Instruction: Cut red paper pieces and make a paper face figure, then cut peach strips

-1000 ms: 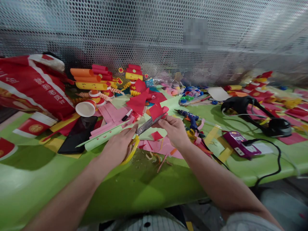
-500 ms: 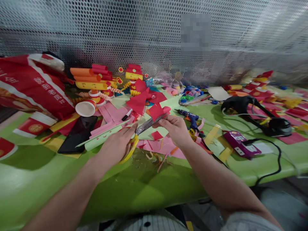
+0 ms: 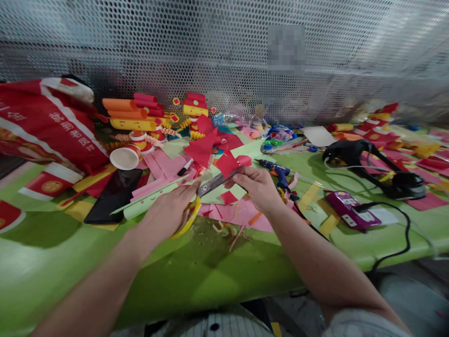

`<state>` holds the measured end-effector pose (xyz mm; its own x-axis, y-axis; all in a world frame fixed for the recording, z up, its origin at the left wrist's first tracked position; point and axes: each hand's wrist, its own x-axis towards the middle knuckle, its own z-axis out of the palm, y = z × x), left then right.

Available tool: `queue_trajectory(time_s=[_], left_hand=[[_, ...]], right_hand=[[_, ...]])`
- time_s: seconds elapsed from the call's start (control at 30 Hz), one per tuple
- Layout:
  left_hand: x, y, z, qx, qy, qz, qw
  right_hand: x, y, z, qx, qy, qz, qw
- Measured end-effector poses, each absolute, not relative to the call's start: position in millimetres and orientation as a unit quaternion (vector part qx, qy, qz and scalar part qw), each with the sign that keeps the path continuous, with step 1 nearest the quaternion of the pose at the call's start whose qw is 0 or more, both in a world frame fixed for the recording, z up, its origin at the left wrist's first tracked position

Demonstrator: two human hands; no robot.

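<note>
My left hand (image 3: 171, 210) is closed around the yellow handles of a pair of scissors (image 3: 213, 184), whose grey blades point up and to the right. At the blades' far end, my right hand (image 3: 257, 187) pinches a piece of red paper (image 3: 228, 164). The blades reach across this paper, close to my right fingertips. A small red paper square (image 3: 229, 197) lies just below the blades on light green paper. Under it are pink paper (image 3: 252, 215) and thin scraps.
A black phone (image 3: 112, 196), paper cups (image 3: 125, 157) and a red bag (image 3: 52, 121) are on the left. Paper figures (image 3: 195, 110) stand behind. On the right are a blue glue gun (image 3: 277, 171), a purple power socket (image 3: 351, 210) and a black headset (image 3: 375, 168).
The red paper has shifted and turned slightly between my right fingers and the blades. My right hand has moved slightly to the right. My left hand stays around the handles.
</note>
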<state>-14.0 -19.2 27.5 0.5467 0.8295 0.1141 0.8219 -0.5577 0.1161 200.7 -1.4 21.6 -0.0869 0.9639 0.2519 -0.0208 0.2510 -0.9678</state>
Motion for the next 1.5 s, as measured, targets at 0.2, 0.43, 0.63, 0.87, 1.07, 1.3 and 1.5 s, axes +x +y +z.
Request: queue_trajectory(time_s=[0.2,0.43,0.63,0.87,1.07,1.3,1.5], left_hand=[[-15.0,-18.9,28.9,0.877,0.476,0.06,0.023],[-17.0,-17.6,29.2,0.878,0.473,0.058,0.041],[-13.6,-18.2,22.1,0.882,0.441,0.116,0.117],[-13.9,-16.4,16.6,0.874,0.424,0.147,0.185],[-18.2,-12.7,11.5,0.877,0.41,0.154,0.196],[-17.2,-12.8,13.4,0.883,0.413,0.139,0.176],[-17.0,-12.6,13.7,0.886,0.407,0.15,0.165]], right_hand=[[202.6,-0.9,22.6,-0.405,-0.588,0.463,0.526],[206.1,-0.8,25.9,-0.417,-0.581,0.477,0.511],[197.6,-1.4,19.7,-0.39,-0.545,0.491,0.556],[195.0,-0.6,14.0,-0.398,-0.553,0.474,0.558],[197.9,-2.2,21.3,-0.403,-0.57,0.472,0.538],[198.9,-0.9,19.8,-0.412,-0.572,0.487,0.516],[200.3,0.6,19.6,-0.416,-0.585,0.478,0.506]])
